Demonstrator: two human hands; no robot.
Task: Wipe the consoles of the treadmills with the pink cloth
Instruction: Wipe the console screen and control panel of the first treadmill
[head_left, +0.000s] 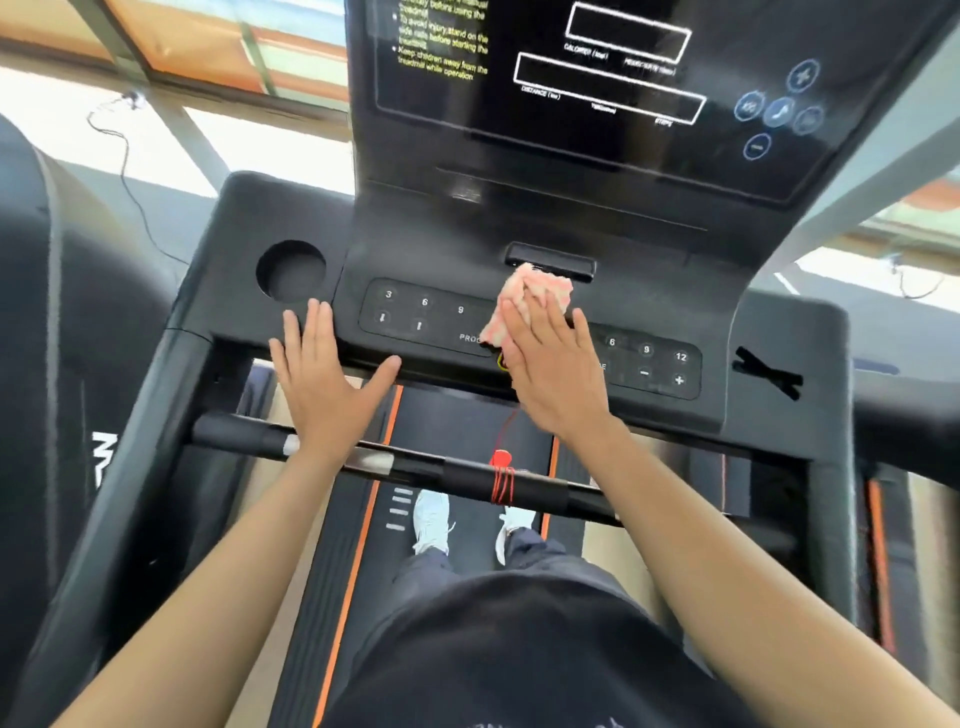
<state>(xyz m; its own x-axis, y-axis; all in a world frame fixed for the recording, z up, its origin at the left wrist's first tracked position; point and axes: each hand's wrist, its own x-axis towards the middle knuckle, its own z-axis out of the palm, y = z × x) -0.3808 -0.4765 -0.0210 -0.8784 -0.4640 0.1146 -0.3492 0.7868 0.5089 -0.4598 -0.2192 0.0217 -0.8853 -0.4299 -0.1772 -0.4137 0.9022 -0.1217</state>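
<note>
The black treadmill console (519, 228) fills the upper middle, with a dark display above and two button pads below. A pink cloth (522, 296) lies flat on the middle of the button strip, just under a small slot. My right hand (556, 364) presses on the cloth with straight fingers, covering its lower right part. My left hand (324, 374) lies flat with spread fingers on the console's front edge, below the round cup holder (291, 270) and left of the left button pad (421, 312).
A black handlebar (415, 467) crosses under my forearms, with a red safety cord (501, 478) wound round it. My feet stand on the belt below. Neighbouring treadmills flank both sides. Black tape forms a cross (769, 371) on the console's right wing.
</note>
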